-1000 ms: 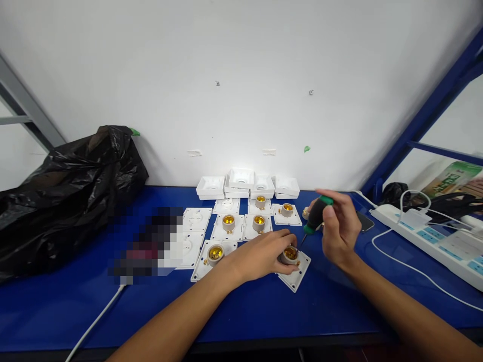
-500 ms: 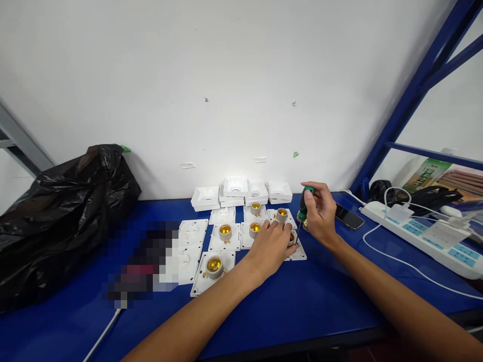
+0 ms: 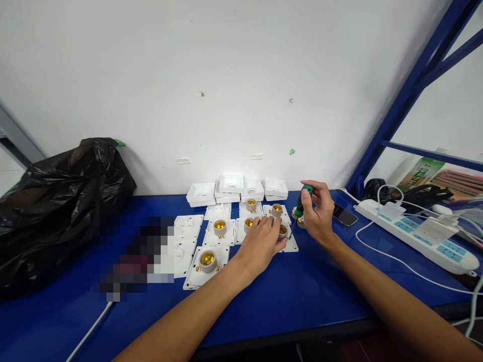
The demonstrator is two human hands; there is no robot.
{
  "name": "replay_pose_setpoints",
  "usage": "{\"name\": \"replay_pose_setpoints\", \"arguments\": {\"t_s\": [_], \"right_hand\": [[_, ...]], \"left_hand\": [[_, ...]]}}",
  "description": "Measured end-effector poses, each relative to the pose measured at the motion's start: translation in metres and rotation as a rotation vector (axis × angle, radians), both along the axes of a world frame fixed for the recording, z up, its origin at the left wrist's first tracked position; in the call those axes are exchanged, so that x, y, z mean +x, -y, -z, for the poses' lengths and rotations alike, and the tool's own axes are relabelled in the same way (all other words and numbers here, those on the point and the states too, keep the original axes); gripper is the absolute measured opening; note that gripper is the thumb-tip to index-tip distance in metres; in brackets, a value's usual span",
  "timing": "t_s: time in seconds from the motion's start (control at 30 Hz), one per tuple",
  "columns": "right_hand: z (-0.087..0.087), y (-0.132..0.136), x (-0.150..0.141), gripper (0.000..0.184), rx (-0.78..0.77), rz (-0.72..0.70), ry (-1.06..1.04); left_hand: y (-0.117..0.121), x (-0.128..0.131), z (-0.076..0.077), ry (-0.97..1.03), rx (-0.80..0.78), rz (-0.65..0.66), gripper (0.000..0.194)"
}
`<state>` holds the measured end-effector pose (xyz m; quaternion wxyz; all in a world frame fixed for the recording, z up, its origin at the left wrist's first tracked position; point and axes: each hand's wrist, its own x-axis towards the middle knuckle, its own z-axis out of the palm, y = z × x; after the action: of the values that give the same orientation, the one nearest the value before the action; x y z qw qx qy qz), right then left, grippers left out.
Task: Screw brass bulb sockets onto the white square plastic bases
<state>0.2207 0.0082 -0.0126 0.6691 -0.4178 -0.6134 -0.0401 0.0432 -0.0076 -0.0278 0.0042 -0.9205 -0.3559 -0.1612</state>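
My left hand point(image 3: 262, 240) is closed around a round lamp holder point(image 3: 283, 231) with a brass-coloured inside, and its fingers hide part of it. The holder stands on a square white base plate point(image 3: 292, 246) that lies flat on the table. A green and black screwdriver point(image 3: 299, 205) is gripped in my right hand point(image 3: 319, 208), tilted, its shaft pointing down beside the holder. Whether the tip touches a screw I cannot tell. Nearby sit a lamp holder on its plate point(image 3: 276, 209) and, at the left front, another lamp holder point(image 3: 208, 261).
Shallow white covers point(image 3: 231, 182) are stacked against the wall. Plain white plates point(image 3: 187, 227) lie at the left, near a black plastic bag point(image 3: 68, 201). Loose lamp holders point(image 3: 300, 221), a phone point(image 3: 344, 215) and a white power strip point(image 3: 415, 234) with cables are on the right.
The held lamp holder and its plate have moved back on the table, and the plate has turned squarer to the rows. The screwdriver has swung over beside the holder. The camera view has shifted.
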Motion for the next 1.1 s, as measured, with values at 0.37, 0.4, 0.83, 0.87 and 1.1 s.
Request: {"name": "replay_pose_setpoints", "arguments": {"t_s": [0.37,0.4,0.83,0.87,1.1], "right_hand": [[0.002,-0.004,0.003,0.021,-0.03,-0.003,0.062],[0.002,-0.004,0.003,0.021,-0.031,-0.008,0.068],[-0.002,0.0,0.0,0.02,-0.018,-0.011,0.117],[-0.002,0.0,-0.001,0.02,-0.018,-0.01,0.121],[-0.002,0.0,-0.001,0.02,-0.018,-0.03,0.143]], "left_hand": [[0.003,-0.013,-0.028,0.146,-0.021,-0.016,0.023],[0.001,-0.021,-0.036,0.179,-0.045,-0.039,0.022],[-0.057,-0.13,-0.047,-0.291,-0.136,-0.395,0.035],[-0.058,-0.129,-0.045,-0.287,-0.139,-0.398,0.036],[-0.063,-0.139,-0.042,-0.202,-0.201,-0.383,0.021]]}}
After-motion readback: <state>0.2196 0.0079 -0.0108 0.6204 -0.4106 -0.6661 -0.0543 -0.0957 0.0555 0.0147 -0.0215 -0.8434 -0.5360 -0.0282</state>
